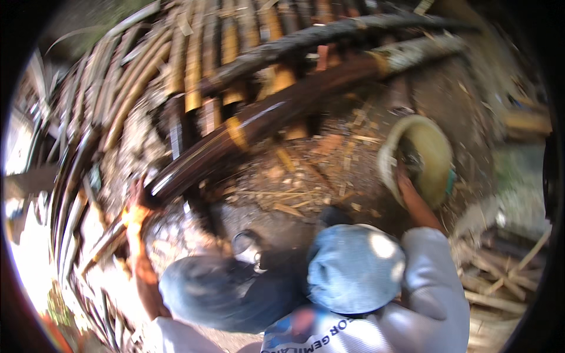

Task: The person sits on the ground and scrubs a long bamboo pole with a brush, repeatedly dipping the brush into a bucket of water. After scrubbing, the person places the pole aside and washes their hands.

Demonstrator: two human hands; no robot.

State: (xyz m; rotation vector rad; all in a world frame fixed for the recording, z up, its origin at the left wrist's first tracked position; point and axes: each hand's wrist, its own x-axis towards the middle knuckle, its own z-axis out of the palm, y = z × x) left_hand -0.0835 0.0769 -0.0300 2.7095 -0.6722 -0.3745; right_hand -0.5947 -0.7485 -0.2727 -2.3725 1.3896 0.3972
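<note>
A thick dark brown pole, apparently bamboo (276, 117), lies slantwise in front of me. It shines as if wet and has a yellowish band partway along. At its near left end is my left hand (140, 197), touching or very close to the cut end; motion blur smears the fingers. On the right, my right hand (405, 179) reaches into a pale cream bucket (436, 141) that tilts toward me. Something dark and wet shows inside the bucket. My right fingers are hidden there, so what they hold, if anything, cannot be made out.
Many brown and yellow bamboo poles (194, 59) lie side by side beyond. A grey-black pole (294, 41) crosses them. Chips and strips (288, 191) litter the ground. My jeans-clad knee (356, 267) is close below. Split sticks (500, 276) are piled at the right.
</note>
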